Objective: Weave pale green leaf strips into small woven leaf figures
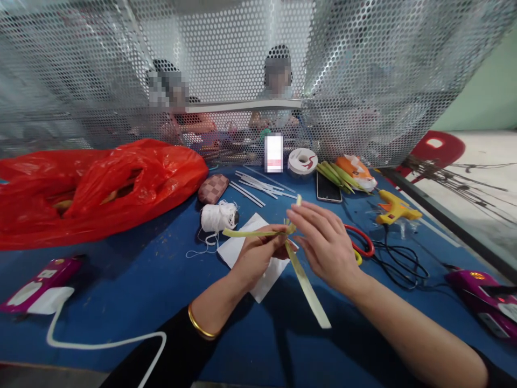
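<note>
My left hand (pixel 258 252) pinches the crossing of flat pale green leaf strips (pixel 308 289) above the middle of the table. One strip end sticks out to the left, one points up, and a wide one hangs down to the right. My right hand (pixel 329 245) is closed round the upper part of the strips, its fingertips against the short upright end. The thumb of this hand is partly hidden. Beneath the hands lies a white sheet of paper (pixel 263 288). Close by on the left is a roll of white string (pixel 218 216).
A red plastic bag (pixel 161 172) fills the far left. Behind are white sticks (pixel 258 184), a ribbon spool (pixel 302 160), a phone (pixel 329 189) and green leaves (pixel 333 175). Red-handled scissors (pixel 365 242), a yellow glue gun (pixel 398 208) and cables lie right. People sit behind perforated sheeting.
</note>
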`<act>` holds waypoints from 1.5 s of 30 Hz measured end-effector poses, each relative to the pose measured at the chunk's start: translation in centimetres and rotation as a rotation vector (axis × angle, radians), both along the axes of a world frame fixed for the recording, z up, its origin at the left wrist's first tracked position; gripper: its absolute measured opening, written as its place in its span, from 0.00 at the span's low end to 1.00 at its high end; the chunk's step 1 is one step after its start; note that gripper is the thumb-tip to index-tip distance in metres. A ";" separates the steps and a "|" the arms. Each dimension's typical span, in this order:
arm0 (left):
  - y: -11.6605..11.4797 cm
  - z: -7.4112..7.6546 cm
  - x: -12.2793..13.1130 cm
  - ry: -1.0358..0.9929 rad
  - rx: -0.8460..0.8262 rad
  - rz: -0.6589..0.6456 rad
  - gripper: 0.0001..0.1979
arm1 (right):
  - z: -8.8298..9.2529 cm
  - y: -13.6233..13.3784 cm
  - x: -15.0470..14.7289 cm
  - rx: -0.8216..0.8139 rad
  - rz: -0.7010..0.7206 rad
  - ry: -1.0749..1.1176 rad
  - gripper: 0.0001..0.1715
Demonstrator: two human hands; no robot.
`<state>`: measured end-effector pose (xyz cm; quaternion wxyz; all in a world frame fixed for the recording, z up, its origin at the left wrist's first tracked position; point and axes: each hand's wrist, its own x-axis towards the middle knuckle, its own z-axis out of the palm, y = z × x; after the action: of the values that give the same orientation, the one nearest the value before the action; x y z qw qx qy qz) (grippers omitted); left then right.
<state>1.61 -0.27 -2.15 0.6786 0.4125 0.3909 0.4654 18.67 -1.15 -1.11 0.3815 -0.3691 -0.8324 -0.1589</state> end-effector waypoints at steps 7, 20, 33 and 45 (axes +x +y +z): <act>0.1 0.0 -0.1 0.113 -0.025 -0.034 0.10 | 0.2 0.6 0.6 -0.201 -0.059 -0.111 0.18; 0.1 0.4 -0.6 0.031 0.099 -0.073 0.09 | 0.7 -0.4 0.1 -0.535 0.183 0.273 0.25; -0.1 0.0 -0.3 0.003 0.199 -0.154 0.12 | -0.7 0.6 -1.3 -1.615 0.323 1.505 0.20; -0.5 -0.3 -0.4 0.037 0.176 -0.221 0.12 | -0.6 -0.1 -2.1 -1.482 0.264 1.606 0.21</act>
<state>1.21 -0.79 -2.47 0.6794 0.5195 0.3132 0.4128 16.57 -1.25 -1.74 0.5097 -0.4105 -0.2641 0.7085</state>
